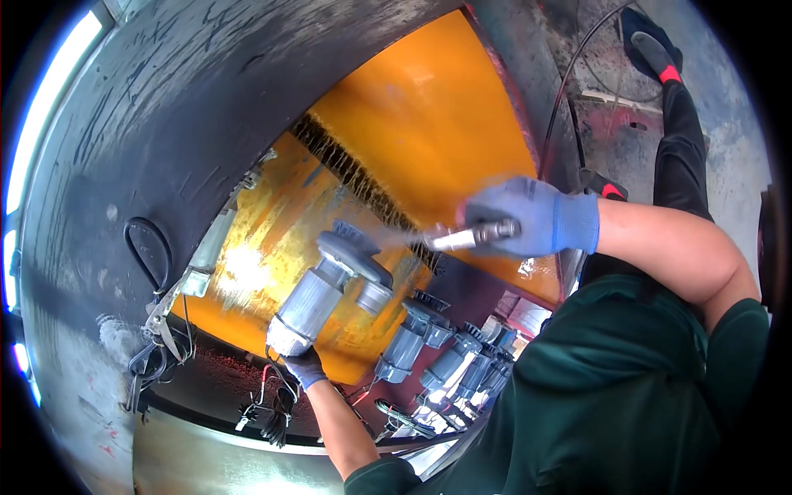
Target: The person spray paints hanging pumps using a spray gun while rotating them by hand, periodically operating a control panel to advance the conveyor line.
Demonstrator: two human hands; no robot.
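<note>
My left hand (305, 368), in a dark glove with a blue cuff, grips the white-covered lower end of a grey electric motor (309, 305). The motor is tilted, its wider head with a dark finned wheel pointing up and away. My right hand (540, 219), in a blue-grey glove, is closed round a silver spray gun (470, 237), blurred by motion. The gun's nozzle points left at the motor's head, a short way off, with a faint grey mist between them. Most of the gun's handle is hidden in the glove.
Several similar grey motors (406, 340) stand in a row to the right. Behind is a yellow panel (429, 107) with a dark bristly strip (355, 177). Black cables (282, 404) with connectors hang near my left hand. A metal bracket (165, 322) is at the left wall.
</note>
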